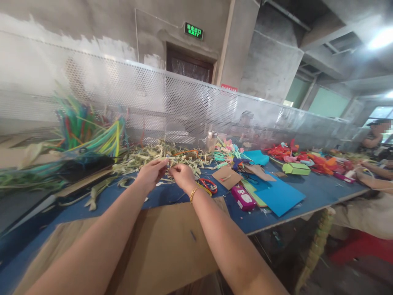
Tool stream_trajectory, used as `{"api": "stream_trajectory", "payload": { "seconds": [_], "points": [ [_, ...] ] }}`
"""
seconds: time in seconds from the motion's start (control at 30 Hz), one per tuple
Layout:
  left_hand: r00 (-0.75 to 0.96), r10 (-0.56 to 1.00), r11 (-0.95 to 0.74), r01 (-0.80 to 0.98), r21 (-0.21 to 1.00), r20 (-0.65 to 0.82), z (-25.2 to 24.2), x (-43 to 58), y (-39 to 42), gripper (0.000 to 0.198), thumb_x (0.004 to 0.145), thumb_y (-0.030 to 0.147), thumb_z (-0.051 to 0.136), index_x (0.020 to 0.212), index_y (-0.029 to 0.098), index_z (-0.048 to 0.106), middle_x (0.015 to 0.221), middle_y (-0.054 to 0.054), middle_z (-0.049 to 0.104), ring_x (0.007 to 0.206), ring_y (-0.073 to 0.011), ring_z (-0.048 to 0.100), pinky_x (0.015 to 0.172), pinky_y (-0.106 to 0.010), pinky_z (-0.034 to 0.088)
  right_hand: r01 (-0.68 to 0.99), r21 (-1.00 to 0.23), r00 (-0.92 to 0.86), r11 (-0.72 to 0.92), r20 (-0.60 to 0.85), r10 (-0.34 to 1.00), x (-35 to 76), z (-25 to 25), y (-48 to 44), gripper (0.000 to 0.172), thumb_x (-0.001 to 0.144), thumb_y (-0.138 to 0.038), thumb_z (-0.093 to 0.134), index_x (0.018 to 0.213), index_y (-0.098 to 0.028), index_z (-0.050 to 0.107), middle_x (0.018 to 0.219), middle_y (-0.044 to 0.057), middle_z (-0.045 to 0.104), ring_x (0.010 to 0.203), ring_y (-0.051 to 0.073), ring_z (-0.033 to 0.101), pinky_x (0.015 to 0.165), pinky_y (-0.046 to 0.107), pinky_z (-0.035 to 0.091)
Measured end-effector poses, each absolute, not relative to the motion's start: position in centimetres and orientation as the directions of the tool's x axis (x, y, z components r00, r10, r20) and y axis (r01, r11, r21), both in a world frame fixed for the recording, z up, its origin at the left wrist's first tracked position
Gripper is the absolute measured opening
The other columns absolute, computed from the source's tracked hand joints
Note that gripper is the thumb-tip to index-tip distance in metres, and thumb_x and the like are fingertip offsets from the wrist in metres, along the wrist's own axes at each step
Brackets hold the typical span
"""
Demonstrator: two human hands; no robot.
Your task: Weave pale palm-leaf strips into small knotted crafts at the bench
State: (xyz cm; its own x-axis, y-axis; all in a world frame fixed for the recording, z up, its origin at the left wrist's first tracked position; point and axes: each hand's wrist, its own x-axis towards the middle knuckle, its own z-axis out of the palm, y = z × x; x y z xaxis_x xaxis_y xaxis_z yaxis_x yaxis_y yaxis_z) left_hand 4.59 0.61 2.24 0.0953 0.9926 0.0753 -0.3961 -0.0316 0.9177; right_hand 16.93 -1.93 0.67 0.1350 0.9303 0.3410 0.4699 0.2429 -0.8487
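Observation:
Both of my arms reach out over the blue table [239,221]. My left hand [152,173] is closed in a pinch, with a tiny whitish-blue bit showing at its fingertips. Close beside it, my right hand [184,178] also pinches, its fingertips almost meeting the left ones. What the fingers hold is too small and blurred to make out. Just behind both hands lies a heap of pale dried leaf strips [135,157]. Red-handled scissors [211,185] seem to lie right of my right wrist, partly hidden. Under my forearms is a flat cardboard sheet [166,241].
Bundles of coloured pipe cleaners [80,127] stand at the left. To the right are a purple box [243,198], blue sheets [278,194], a brown card [226,177] and red craft pieces [319,163]. A perforated metal screen [190,102] runs behind. Another person [373,139] sits far right.

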Motion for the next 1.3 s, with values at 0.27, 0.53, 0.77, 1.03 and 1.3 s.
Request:
{"api": "stream_trajectory", "payload": {
  "seconds": [0.27, 0.53, 0.77, 1.03, 1.3],
  "points": [
    [0.021, 0.999, -0.026, -0.488, 0.873, 0.041, 2.1, 4.5, 1.3, 0.037, 0.046, 0.031, 0.086, 0.065, 0.016, 0.058, 0.056, 0.005, 0.055, 0.049, -0.0052, 0.051, 0.047, -0.015, 0.041, 0.158, -0.97, 0.106, 0.186, 0.204, 0.973, 16.4, -0.2, -1.4, 0.014, 0.068, -0.03, 0.069, 0.075, -0.019, 0.064, 0.065, -0.002, 0.062, 0.056, 0.011, 0.053, 0.054, 0.023, 0.043],
    [0.05, 0.997, -0.025, -0.481, 0.876, 0.056, 1.7, 4.7, 1.1, 0.039, 0.046, 0.035, 0.085, 0.065, 0.016, 0.057, 0.055, 0.005, 0.054, 0.049, -0.0051, 0.05, 0.047, -0.016, 0.041, 0.278, -0.939, 0.155, 0.202, 0.251, 0.955, 16.7, -0.5, -0.8, 0.021, 0.061, -0.037, 0.076, 0.062, -0.02, 0.064, 0.065, 0.002, 0.066, 0.059, 0.015, 0.058, 0.056, 0.026, 0.046],
    [0.023, 1.0, 0.0, -0.539, 0.842, 0.015, 2.2, 4.6, 0.9, 0.033, 0.052, 0.03, 0.083, 0.067, 0.016, 0.057, 0.056, 0.005, 0.055, 0.049, -0.0049, 0.052, 0.047, -0.015, 0.041, 0.165, -0.971, 0.086, 0.172, 0.188, 0.978, 16.5, 0.2, -2.2, 0.024, 0.061, -0.04, 0.073, 0.068, -0.019, 0.064, 0.066, 0.001, 0.065, 0.056, 0.014, 0.055, 0.048, 0.026, 0.045],
    [-0.002, 1.0, -0.001, -0.517, 0.856, 0.0, 2.2, 4.2, 1.1, 0.034, 0.051, 0.031, 0.083, 0.065, 0.017, 0.055, 0.057, 0.006, 0.055, 0.049, -0.004, 0.052, 0.046, -0.014, 0.04, 0.203, -0.969, 0.082, 0.144, 0.163, 0.983, 16.5, 0.7, -2.7, 0.029, 0.059, -0.044, 0.075, 0.064, -0.019, 0.062, 0.062, 0.001, 0.063, 0.051, 0.012, 0.052, 0.046, 0.025, 0.042],
    [0.113, 0.992, -0.019, -0.337, 0.941, 0.061, 1.5, 4.2, 1.2, 0.038, 0.05, 0.039, 0.084, 0.06, 0.016, 0.056, 0.054, 0.003, 0.055, 0.043, -0.0051, 0.047, 0.04, -0.017, 0.032, -0.042, -0.979, 0.214, 0.201, 0.187, 0.959, 17.2, 1.4, -2.3, 0.041, 0.062, -0.051, 0.07, 0.087, -0.017, 0.066, 0.079, 0.002, 0.066, 0.064, 0.011, 0.056, 0.054, 0.021, 0.042]
  ]
}}
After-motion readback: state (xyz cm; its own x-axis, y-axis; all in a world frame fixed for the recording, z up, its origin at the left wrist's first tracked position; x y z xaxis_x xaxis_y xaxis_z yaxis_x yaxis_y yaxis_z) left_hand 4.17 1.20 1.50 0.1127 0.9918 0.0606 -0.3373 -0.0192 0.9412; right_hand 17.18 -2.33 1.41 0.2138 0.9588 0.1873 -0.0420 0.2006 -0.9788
